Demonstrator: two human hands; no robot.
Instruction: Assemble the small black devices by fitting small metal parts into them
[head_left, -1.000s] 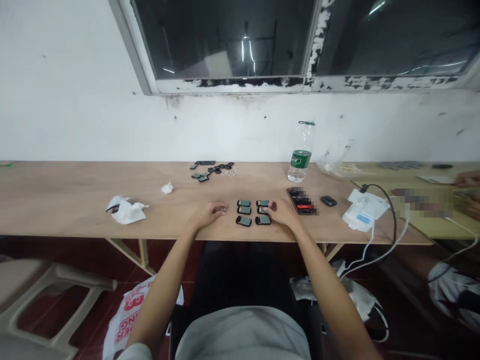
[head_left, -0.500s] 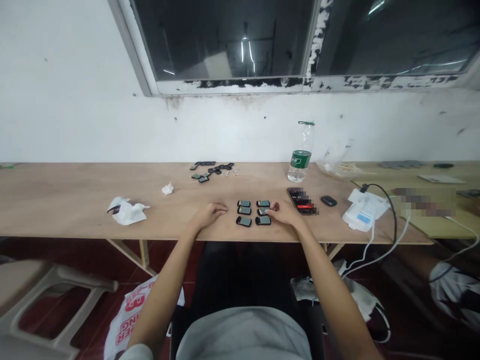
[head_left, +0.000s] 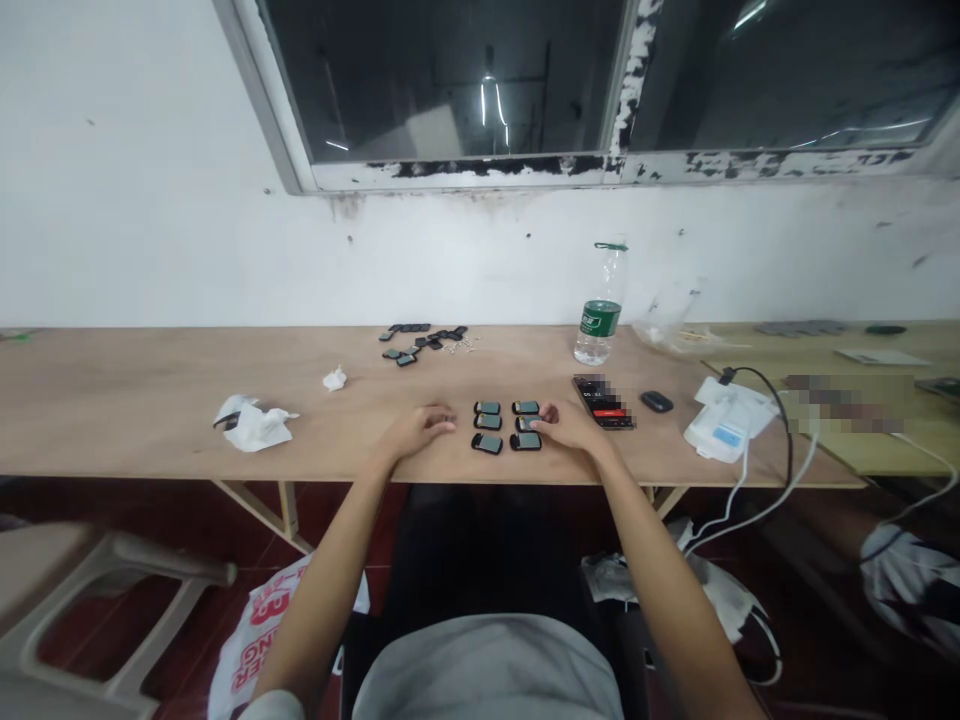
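Observation:
Several small black cases with grey-green boards, possibly circuit boards, lie in two columns on the table in front of me. My right hand (head_left: 570,424) rests at the right column, thumb and fingertips closed on the right end of its middle case (head_left: 526,424). Below that lies another case (head_left: 525,441), just under my thumb. To the left of the left column, with its nearest case (head_left: 487,422) a short way off, my left hand (head_left: 420,431) rests on the table. Its fingers are loosely bent and apart, and nothing shows in them.
More black cases (head_left: 406,357) and small white bits (head_left: 459,346) lie at the back. A water bottle (head_left: 598,320), phone (head_left: 604,405), black oval object (head_left: 657,401) and white cabled device (head_left: 724,425) are on the right; crumpled tissues (head_left: 262,428) lie left on the wooden table (head_left: 150,400).
Both hands stay almost in place. The view has shifted very slightly, and the cases lie as before.

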